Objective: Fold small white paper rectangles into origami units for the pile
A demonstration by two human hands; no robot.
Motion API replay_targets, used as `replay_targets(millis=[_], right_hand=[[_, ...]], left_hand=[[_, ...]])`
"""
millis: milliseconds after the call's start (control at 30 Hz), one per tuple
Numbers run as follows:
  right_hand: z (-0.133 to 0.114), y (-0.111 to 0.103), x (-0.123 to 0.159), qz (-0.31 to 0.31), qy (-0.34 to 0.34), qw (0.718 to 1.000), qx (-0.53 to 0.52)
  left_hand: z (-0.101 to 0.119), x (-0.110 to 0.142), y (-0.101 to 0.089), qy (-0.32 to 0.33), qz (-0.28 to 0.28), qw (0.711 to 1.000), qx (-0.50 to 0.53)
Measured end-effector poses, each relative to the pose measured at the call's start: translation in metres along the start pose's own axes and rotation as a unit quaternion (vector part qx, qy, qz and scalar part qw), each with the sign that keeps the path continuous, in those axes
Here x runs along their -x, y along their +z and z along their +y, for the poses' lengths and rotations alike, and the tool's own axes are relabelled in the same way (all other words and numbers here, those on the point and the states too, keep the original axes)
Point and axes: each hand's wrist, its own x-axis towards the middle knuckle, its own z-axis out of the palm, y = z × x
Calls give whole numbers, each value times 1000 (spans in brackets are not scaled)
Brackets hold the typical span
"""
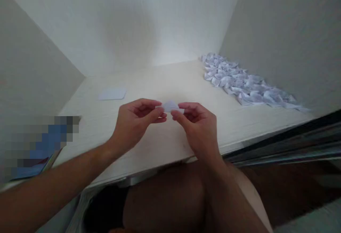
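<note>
A small piece of folded white paper (pixel 169 106) is held level above the middle of the table, between both hands. My left hand (pixel 140 115) pinches its left end with thumb and fingers. Its right end is pinched by my right hand (pixel 198 119), the thumb lying along the near edge. The top of the paper rises to a rounded peak between the fingertips. Parts of both ends are hidden behind the fingers. Beyond my left hand, a flat stack or sheet of white paper (pixel 112 94) lies on the table.
Many folded white paper pieces (pixel 239 82) are heaped along the right wall. The pale table (pixel 165 80) meets walls at the back and both sides. A blurred-out blue item (pixel 48 144) sits at the left edge. My legs (pixel 165 197) are under the table's front edge.
</note>
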Motion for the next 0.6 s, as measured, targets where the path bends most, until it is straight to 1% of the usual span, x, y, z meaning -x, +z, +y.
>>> replay_targets(millis=[133, 267, 433, 600], right_hand=[[-2, -1, 0, 0, -8, 1000, 16], [-2, -3, 1, -14, -12, 999, 38], [-1, -5, 1, -26, -26, 996, 77], [-2, -7, 0, -38, -27, 996, 79]], left_hand=[[-2, -1, 1, 15, -6, 1000, -4], [-2, 0, 3, 24, -15, 1000, -2], [-1, 0, 5, 24, -14, 1000, -10], [2, -1, 4, 22, -17, 999, -24]])
